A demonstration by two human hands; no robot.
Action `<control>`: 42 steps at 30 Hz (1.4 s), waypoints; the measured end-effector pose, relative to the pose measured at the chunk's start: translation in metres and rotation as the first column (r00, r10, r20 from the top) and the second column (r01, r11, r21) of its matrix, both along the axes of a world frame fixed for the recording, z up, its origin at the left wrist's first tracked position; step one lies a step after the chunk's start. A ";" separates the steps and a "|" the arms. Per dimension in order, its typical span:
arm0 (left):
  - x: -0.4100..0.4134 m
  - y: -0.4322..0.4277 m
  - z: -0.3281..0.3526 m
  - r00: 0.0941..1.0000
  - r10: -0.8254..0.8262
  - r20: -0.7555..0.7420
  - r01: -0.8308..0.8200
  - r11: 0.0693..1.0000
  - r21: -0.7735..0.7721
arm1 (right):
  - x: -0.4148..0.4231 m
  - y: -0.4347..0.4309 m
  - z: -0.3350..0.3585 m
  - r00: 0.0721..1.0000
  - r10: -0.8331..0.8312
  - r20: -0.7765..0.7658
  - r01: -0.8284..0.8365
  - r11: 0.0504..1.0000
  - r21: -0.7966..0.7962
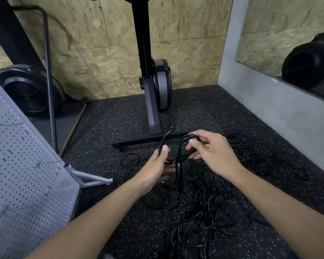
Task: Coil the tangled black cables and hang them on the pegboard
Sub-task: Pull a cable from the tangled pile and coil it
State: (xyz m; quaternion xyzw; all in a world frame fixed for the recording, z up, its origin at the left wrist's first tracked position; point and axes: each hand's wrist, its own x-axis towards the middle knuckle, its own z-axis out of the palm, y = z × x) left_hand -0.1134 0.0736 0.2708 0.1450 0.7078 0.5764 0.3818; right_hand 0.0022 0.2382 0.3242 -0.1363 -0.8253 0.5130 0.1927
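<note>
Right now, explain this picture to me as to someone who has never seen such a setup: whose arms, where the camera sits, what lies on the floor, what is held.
No machine works here: a person uses bare hands. The single picture comes from a wide-angle camera worn on the head, looking forward and down, so both arms reach in from below. The left hand pinches a thin black cable under its thumb; the right hand grips loops of it. Beneath them a tangled heap of thin black cables lies on the black speckled rubber floor. At the left stands the grey perforated metal pegboard. Behind, a black and grey exercise machine stands against a wood chipboard wall.
</note>
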 end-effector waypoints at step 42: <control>0.011 -0.017 0.043 0.821 0.035 -0.570 0.049 0.990 0.132 | -0.003 0.045 -0.019 0.963 -0.184 0.196 0.067 0.870 0.489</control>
